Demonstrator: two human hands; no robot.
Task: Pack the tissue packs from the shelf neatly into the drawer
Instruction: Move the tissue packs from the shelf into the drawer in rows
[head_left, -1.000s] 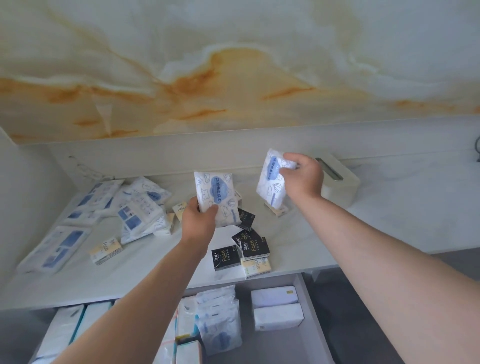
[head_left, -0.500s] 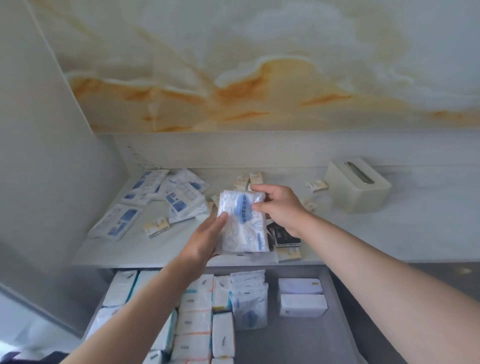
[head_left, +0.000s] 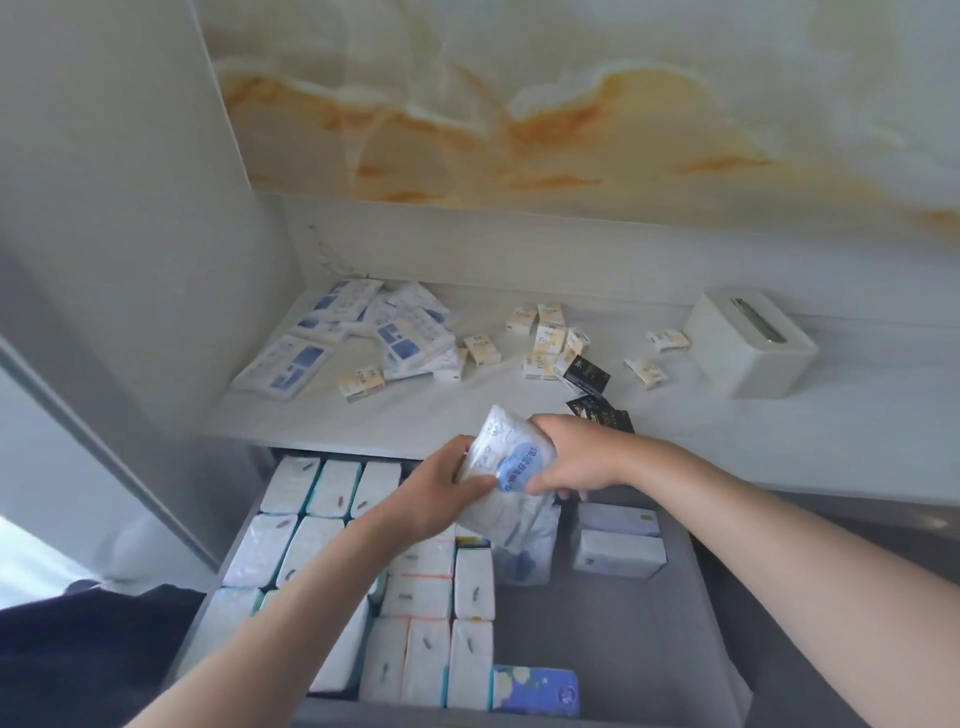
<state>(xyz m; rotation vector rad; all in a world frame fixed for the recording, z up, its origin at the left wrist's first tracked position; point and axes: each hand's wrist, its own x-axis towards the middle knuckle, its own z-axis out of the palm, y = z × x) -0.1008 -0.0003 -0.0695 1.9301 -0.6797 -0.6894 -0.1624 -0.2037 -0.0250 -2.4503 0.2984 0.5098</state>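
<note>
Gripping soft white blue-labelled tissue pack (head_left: 511, 457) in left hand (head_left: 439, 493) and right hand (head_left: 576, 457) above grey drawer (head_left: 597, 634); cream mini-packs (head_left: 545, 338) scattered on white shelf (head_left: 467, 410) behind.

A second ago we held the soft tissue packs (head_left: 511, 457) one in each hand, well apart above the shelf (head_left: 467, 410). Then we brought them together, and our left hand (head_left: 441, 493) and right hand (head_left: 576, 457) came to grip them from either side as one bundle. We carried it down off the shelf and over the open drawer (head_left: 623, 649), just above the upright packs (head_left: 524, 558) there (touching or not, we could not tell). Our view dipped too, taking in more of the drawer.
</note>
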